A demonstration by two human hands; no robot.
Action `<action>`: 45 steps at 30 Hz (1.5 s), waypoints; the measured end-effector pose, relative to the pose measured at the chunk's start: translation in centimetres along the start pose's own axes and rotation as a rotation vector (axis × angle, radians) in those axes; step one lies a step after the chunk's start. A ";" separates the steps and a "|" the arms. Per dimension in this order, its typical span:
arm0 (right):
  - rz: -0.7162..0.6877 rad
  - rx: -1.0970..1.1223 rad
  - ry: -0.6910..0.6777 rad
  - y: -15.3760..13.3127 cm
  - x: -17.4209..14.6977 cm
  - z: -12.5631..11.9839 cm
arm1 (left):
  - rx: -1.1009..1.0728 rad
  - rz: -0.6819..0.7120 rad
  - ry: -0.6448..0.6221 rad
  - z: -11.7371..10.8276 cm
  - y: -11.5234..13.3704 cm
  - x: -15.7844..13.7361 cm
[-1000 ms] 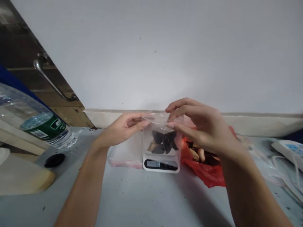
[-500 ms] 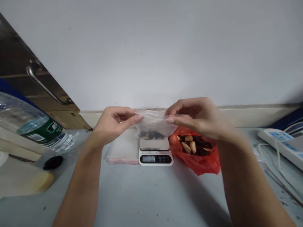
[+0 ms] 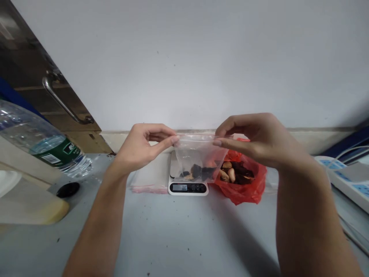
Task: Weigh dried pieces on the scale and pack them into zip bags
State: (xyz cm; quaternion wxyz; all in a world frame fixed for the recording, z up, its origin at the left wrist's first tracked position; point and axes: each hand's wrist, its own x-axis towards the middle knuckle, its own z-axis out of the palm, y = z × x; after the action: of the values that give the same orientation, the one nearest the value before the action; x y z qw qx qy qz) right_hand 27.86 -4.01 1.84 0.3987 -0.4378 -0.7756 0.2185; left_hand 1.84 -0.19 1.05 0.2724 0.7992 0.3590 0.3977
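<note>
Between both hands hangs a clear zip-lock bag with several dark and tan dried pieces at its bottom. My left hand pinches its top left corner between thumb and fingers. The top right part of its mouth is pinched by my right hand. Behind and below the bag is a small white digital scale, its display reading 0.0 and its plate partly covered from view. To the right, an open red plastic bag holds brown and dark dried pieces, seen partly through the clear bag.
A stack of flat clear bags with pink edges lies left of the scale. Further left are a large water bottle, a black cap and a whitish container. A power strip with cables lies far right, and a wall rises behind.
The clear bag has shifted right and hangs straighter, its contents showing more plainly in front of the scale. Both hands have moved slightly right and up, still pinching it. The view has shifted a little.
</note>
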 end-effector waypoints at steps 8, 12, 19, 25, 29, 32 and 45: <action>0.000 -0.084 -0.060 -0.2 0.6 1.5 | 0.229 0.192 0.008 1.6 0.8 -0.1; -0.023 -0.013 -0.075 -0.7 1.3 2.8 | 0.212 0.236 0.011 2.2 0.7 -0.1; -0.074 0.003 -0.054 -0.3 1.5 3.8 | 0.212 0.303 -0.062 2.2 -0.1 0.1; -0.020 0.011 -0.113 1.3 1.8 3.1 | 0.398 0.353 -0.082 0.8 -0.5 0.3; 0.053 -0.030 -0.118 2.2 1.5 1.7 | 0.458 0.295 -0.075 -0.8 -0.4 0.2; 0.103 -0.055 -0.128 2.6 1.2 1.1 | 0.469 0.274 -0.087 -1.4 -0.4 0.1; 0.199 -0.172 -0.218 2.1 0.8 0.0 | 0.588 0.456 0.012 0.3 0.3 0.1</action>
State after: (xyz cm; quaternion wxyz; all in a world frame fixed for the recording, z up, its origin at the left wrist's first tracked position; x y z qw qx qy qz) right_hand 28.67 -2.23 0.76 0.2497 -0.5189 -0.7828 0.2359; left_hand 2.27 -0.31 1.17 -0.0668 0.9004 0.2722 0.3326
